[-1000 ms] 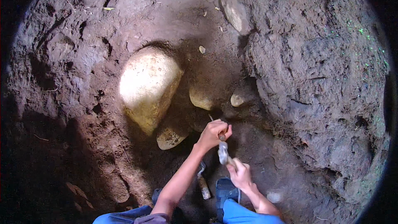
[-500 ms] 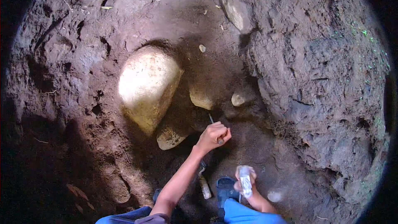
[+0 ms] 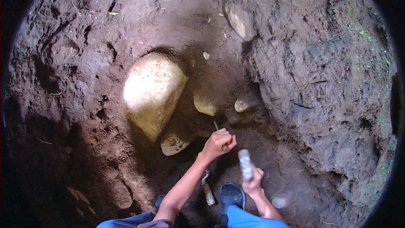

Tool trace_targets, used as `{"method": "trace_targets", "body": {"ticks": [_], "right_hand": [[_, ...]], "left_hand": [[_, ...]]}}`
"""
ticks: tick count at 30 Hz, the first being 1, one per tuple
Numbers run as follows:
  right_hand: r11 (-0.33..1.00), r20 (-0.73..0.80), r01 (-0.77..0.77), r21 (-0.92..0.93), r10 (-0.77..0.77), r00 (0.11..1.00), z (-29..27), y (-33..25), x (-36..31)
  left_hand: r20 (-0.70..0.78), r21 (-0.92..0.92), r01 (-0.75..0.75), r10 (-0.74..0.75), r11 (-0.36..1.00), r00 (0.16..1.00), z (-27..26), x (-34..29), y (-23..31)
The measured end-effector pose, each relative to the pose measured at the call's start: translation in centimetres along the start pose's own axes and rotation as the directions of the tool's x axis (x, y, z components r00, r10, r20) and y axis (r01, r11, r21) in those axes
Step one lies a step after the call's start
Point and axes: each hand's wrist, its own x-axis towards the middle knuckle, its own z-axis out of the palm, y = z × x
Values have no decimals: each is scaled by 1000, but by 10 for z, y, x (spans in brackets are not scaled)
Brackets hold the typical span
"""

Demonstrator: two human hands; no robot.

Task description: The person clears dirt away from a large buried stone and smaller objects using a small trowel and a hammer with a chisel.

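My left hand (image 3: 217,143) is closed in a fist around a thin metal chisel (image 3: 216,125). Its shaft points away from me, toward the soil just below a half-buried tan stone (image 3: 204,104), and its butt end shows beneath my fist. My right hand (image 3: 253,182) grips a whitish cylindrical tool (image 3: 245,164), blurred by motion; its exact kind is unclear. The tool's upper end is raised to the right of my left fist, apart from it. Between my feet lies a small hand tool (image 3: 208,192) with a worn handle and bent metal neck, its blade hidden.
A large pale boulder (image 3: 154,88) protrudes from the soil on the left, with a smaller stone (image 3: 174,143) below it. Another small stone (image 3: 242,105) sits to the right. A rough earth wall (image 3: 325,93) rises on the right. My dark shoe (image 3: 232,195) is near my right hand.
My right hand has swung upward, bringing the whitish tool nearer to my left fist. My left hand keeps its grip on the chisel. The view has shifted slightly.
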Motion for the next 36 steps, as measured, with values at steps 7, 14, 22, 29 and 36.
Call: {"method": "trace_targets", "body": {"ticks": [7,14,22,29,36], "right_hand": [[798,166,-388,461,352,921,1,-12,-2],[731,197,-331,597,266,944,-39,22,-42],[948,64,-250,198,242,968,-27,5,-27],[943,152,-328,63,315,937,-22,-15,28],[927,187,-374,37,362,913,-21,-13,40]], "left_hand": [[-3,-83,-68,68,994,998,21,14,-5],[2,-78,36,-36,996,999,18,18,-2],[108,-106,69,-57,992,993,26,27,2],[6,-7,191,-191,982,982,30,36,-5],[0,-1,190,-190,982,982,33,40,3]]}}
